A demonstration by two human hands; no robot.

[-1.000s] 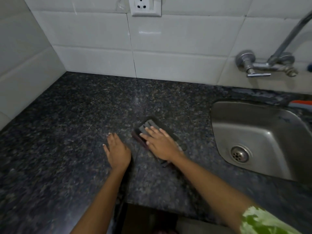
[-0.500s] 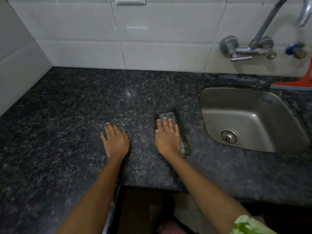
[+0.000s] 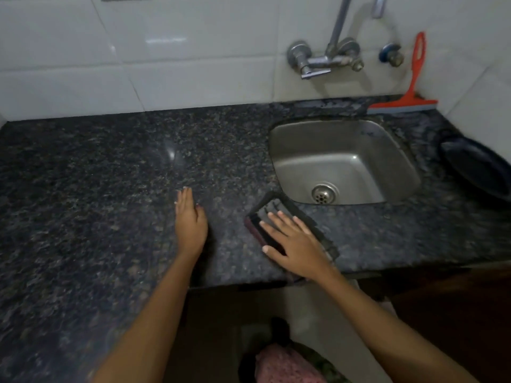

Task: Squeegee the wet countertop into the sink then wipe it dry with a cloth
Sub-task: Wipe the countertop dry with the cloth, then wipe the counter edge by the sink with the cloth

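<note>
A folded dark cloth (image 3: 272, 210) with grey stripes lies on the black speckled granite countertop (image 3: 96, 189), just left of the steel sink (image 3: 343, 161). My right hand (image 3: 293, 239) presses flat on the cloth, fingers spread. My left hand (image 3: 190, 219) rests flat on the bare counter to its left, holding nothing. A red squeegee (image 3: 414, 78) leans against the tiled wall behind the sink, out of both hands' reach.
A chrome tap (image 3: 329, 53) juts from the wall above the sink. A dark round plate or lid (image 3: 478, 170) lies at the counter's right end. The counter's front edge runs below my hands, with a pink cloth-like thing (image 3: 284, 366) on the floor side.
My right hand has slid the cloth rightward and nearer the sink's front left corner, and the cloth now lies at an angle. The left hand has stayed flat. The view has shifted right.
</note>
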